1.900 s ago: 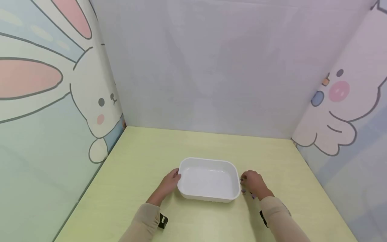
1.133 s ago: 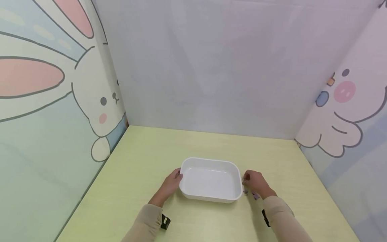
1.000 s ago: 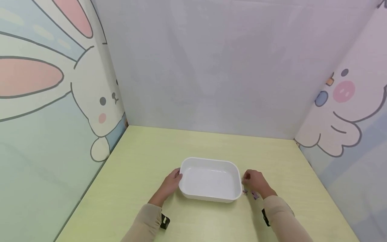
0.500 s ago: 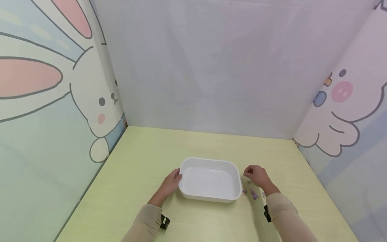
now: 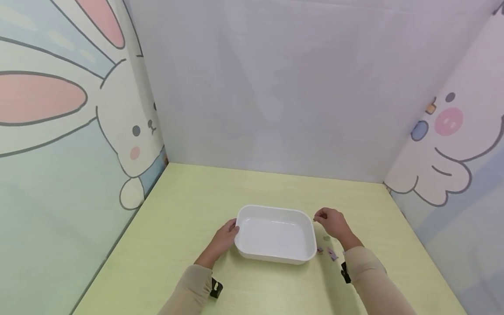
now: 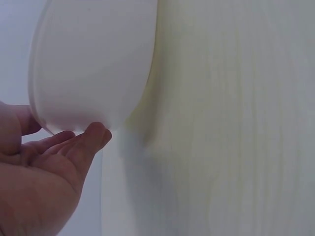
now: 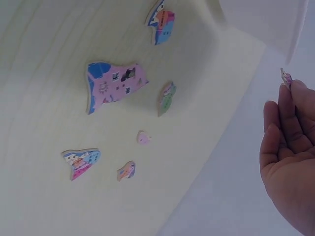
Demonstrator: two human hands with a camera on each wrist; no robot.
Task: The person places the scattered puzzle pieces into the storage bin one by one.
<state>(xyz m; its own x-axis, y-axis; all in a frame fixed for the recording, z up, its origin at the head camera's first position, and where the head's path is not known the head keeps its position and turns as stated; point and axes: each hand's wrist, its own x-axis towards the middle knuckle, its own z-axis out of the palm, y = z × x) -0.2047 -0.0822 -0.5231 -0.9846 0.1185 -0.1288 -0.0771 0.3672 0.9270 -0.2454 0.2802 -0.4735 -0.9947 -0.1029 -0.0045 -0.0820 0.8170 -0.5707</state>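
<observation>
A white rectangular dish [image 5: 275,238] sits in the middle of the table. My left hand [image 5: 222,238] grips its left end, thumb at the rim and fingertips under the outer wall in the left wrist view. Just beyond the dish's right rim, my right hand [image 5: 334,224] pinches a small colourful puzzle piece [image 7: 286,77] between thumb and forefinger. Below that hand, flat printed pieces lie on the table: a large pink one [image 7: 115,88], a green one [image 7: 167,98], a blue-and-orange one [image 7: 163,24] and several smaller ones.
The pale yellow table [image 5: 197,188] ends at a plain grey back wall [image 5: 267,87]. Side panels stand left and right, with a cartoon rabbit [image 5: 122,118] and a white cartoon animal [image 5: 445,148] printed on them. Black straps [image 5: 216,288] show at both wrists.
My right hand has lifted from the tabletop beside the dish and moved farther back, with a small puzzle piece now in its fingertips. Pieces beneath it are uncovered. The left hand keeps its grip.
</observation>
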